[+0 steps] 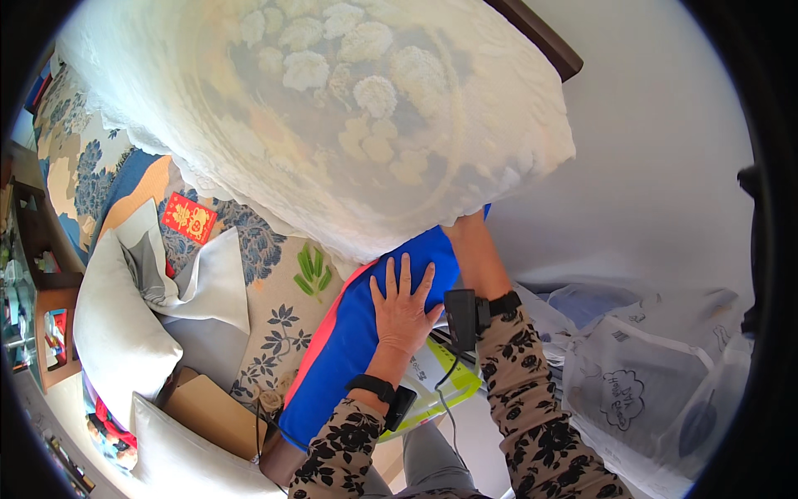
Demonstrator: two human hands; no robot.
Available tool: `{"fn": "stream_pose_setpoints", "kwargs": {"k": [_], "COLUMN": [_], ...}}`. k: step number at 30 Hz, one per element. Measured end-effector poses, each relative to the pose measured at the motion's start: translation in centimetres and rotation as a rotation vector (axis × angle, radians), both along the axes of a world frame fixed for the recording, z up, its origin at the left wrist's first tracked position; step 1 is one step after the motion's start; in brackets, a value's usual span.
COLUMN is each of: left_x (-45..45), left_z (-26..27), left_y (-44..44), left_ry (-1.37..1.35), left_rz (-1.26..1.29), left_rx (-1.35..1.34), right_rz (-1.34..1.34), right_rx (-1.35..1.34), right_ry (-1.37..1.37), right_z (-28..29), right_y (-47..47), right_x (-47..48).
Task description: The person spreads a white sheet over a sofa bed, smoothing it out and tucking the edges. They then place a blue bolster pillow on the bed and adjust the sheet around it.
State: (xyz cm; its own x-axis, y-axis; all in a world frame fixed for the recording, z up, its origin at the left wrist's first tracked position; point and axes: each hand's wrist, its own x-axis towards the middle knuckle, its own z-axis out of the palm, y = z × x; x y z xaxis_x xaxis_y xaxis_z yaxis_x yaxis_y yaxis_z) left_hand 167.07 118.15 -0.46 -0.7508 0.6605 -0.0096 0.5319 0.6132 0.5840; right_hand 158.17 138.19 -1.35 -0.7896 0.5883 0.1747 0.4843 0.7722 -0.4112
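A long blue cloth piece (355, 337) with a pink-red edge lies along the near edge of a patterned bed cover or sofa cover (268, 299). My left hand (402, 312) rests flat on the blue cloth with its fingers spread. Over the cloth's far end hangs a large bundle under a cream lace cover (374, 125) with a raised flower pattern. My right hand reaches beneath this cover's lower edge; only the wrist (471, 243) shows, and the fingers are hidden. Both wrists wear black bands with small devices and cables.
White pillows (118, 299), a cardboard box (215, 411) and a red envelope (189, 218) lie at left. Translucent bags (636, 374) stand at right against a pale wall (623, 156). A green-and-white bag (436, 380) is below my hands. Dark wood (548, 37) shows at the top.
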Motion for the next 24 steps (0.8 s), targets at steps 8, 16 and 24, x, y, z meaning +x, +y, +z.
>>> {"fn": "stream_pose_setpoints", "kwargs": {"k": [8, 16, 24], "left_x": [-3.4, -4.8, -0.4], "left_z": [-0.6, -4.4, -12.5], "left_y": [6.4, 11.7, 14.0], "left_ry": [0.243, -0.232, -1.274], "left_rz": [-0.236, -0.365, 0.216], "left_rx": [0.127, -0.189, 1.268], "right_rz": [0.161, 0.245, 0.280], "right_rx": [0.006, 0.014, 0.042], "right_ry": [-0.082, -0.197, -0.304], "right_z": [0.5, 0.5, 0.8], "right_y": [1.3, 1.6, 1.5], "right_x": [1.8, 6.5, 7.7]}}
